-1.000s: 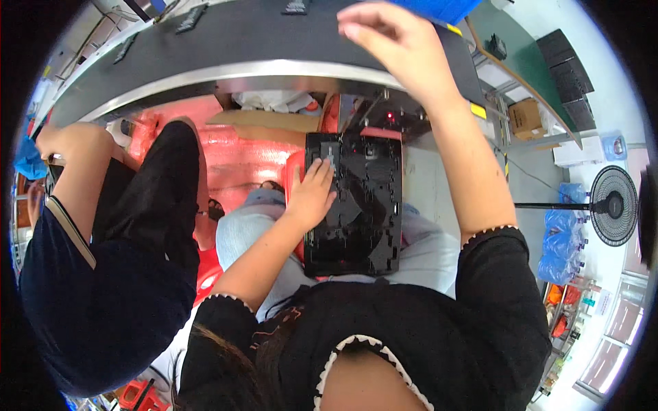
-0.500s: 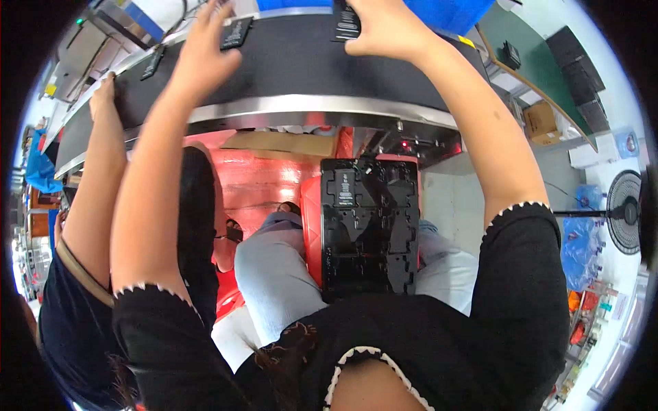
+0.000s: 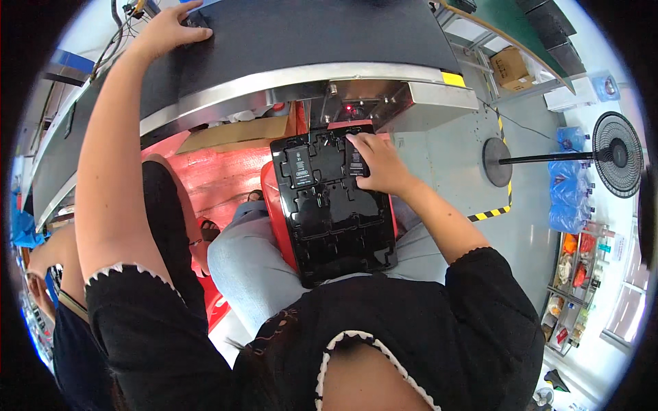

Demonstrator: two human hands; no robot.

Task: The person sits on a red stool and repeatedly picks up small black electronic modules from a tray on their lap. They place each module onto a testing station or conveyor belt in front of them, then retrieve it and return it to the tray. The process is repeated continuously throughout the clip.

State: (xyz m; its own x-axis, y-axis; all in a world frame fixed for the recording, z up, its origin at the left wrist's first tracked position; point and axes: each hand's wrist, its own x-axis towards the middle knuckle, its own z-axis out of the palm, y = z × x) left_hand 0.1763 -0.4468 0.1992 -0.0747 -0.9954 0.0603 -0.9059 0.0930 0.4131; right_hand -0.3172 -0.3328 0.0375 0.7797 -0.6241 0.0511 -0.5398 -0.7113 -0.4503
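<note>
Spanning the upper frame, a black conveyor belt point(image 3: 308, 38) lies beyond a slotted black tray point(image 3: 336, 236) at centre. The left hand point(image 3: 168, 31), upper left, and right hand point(image 3: 379, 163), right of centre, have thumbs spread from fingers; whether either clamps anything, I cannot tell. One dark pack point(image 3: 299, 166) sits in the tray's upper left, a second pack point(image 3: 356, 163) under the right fingertips, upper right.
</note>
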